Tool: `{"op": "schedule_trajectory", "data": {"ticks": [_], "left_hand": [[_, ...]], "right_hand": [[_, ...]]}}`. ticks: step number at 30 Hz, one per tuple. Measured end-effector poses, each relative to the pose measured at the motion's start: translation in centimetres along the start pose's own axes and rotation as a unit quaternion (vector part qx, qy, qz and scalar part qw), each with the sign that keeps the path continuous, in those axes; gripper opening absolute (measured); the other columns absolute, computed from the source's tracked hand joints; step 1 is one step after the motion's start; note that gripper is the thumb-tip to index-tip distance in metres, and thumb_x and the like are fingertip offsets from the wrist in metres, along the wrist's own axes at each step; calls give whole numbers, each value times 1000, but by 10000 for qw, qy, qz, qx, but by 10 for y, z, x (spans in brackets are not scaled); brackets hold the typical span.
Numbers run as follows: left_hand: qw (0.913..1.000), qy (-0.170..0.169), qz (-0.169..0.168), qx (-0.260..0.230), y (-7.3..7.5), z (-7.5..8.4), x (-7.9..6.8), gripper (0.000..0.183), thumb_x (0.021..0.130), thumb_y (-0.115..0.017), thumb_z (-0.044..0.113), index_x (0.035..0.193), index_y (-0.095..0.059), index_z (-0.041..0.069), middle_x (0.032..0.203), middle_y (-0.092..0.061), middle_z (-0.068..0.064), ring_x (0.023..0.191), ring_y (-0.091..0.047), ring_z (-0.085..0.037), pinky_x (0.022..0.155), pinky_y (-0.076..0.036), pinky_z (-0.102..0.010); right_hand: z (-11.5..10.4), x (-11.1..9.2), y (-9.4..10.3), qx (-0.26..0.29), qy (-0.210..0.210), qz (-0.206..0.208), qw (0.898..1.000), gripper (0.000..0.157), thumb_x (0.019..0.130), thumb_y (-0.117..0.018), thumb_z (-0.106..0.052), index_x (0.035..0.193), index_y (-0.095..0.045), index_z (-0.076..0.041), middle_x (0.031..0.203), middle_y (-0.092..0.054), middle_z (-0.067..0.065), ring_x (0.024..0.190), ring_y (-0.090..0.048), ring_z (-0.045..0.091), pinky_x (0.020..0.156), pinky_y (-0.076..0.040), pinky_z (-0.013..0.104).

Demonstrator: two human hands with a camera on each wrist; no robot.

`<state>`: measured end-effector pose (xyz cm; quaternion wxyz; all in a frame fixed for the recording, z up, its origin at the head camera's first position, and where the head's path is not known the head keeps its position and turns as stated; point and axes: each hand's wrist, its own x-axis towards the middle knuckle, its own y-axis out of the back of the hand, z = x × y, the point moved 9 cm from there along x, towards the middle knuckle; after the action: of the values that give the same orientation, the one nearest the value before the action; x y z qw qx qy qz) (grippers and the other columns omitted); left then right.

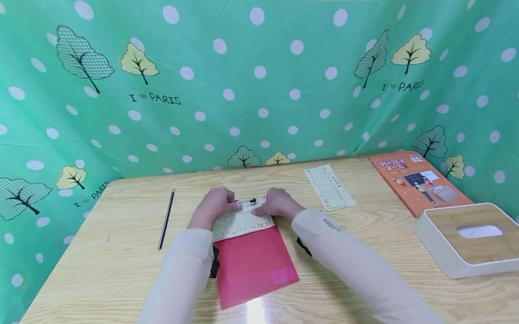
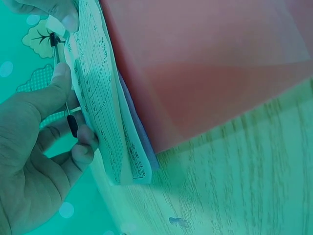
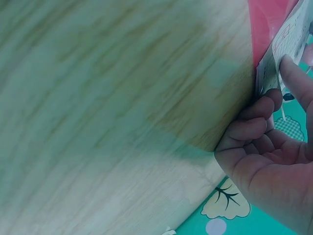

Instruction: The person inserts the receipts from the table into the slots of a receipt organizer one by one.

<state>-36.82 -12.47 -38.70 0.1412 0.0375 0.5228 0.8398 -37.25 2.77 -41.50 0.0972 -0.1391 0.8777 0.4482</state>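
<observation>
From the head, the papers [image 1: 244, 224] lie between the left hand [image 1: 212, 207] and right hand [image 1: 281, 202], on the far end of the red folder [image 1: 252, 266]. Their long side runs left to right; so does the clip [image 1: 246, 201] by their far edge. From the left wrist, the left grip pinches the clip, touching its bar. From the right wrist, the right grip pinches the papers' right end.

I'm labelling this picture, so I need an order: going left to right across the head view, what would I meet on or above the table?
Dark pencil → left grip → right grip → loose printed sheet → orange book → white tissue box. The held papers and red folder overlap, so are left out.
</observation>
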Motion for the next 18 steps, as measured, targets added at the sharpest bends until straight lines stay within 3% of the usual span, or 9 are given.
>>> {"op": "schedule_trajectory", "data": {"ticks": [7,18], "left_hand": [[10000,-77,37,42,0,2,0,40,95,-74,22,66,-48,11,61,-35,2,61,-36,-15,60,-33,-29],[9994,-114,200,268,-1,5,-5,30,92,-77,22,74,-58,8,66,-46,-2,67,-44,-18,65,-39,-32]], "right_hand": [[2,7,-1,69,-131,-54,9999,41,84,-85,-35,79,-55,-7,71,-42,3,65,-43,17,60,-37,30],[4,10,-2,124,-218,-102,9996,47,82,-86,-34,70,-47,-10,66,-39,2,59,-40,16,55,-35,30]]}}
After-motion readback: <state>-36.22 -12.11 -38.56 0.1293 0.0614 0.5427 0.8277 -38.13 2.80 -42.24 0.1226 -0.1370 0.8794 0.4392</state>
